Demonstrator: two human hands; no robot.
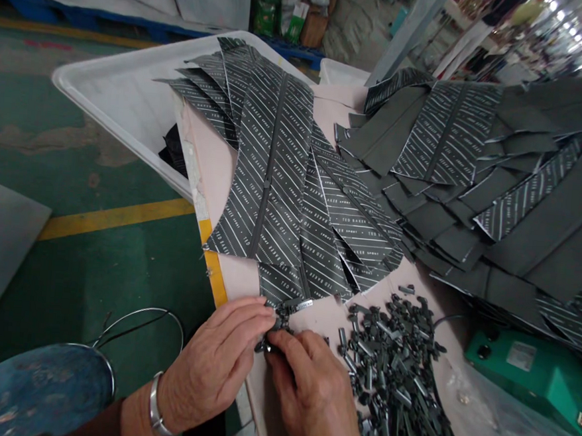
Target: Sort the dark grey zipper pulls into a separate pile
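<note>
My left hand (215,365) and my right hand (309,392) meet at the near edge of the table, fingers pinched together on a small dark zipper slider (277,323) at the end of a printed fabric strip's zipper (291,284). The strip is dark grey with white diagonal lettering and lies on top of a fanned stack of like strips (274,170). A silver bracelet sits on my left wrist. Just right of my hands lies a pile of several loose dark sliders (390,364).
A larger heap of grey strips (498,173) covers the table's right side. A white plastic tub (125,93) stands at the table's far left end. A green machine (534,374) sits at right. A round blue stool (34,393) and green floor lie at left.
</note>
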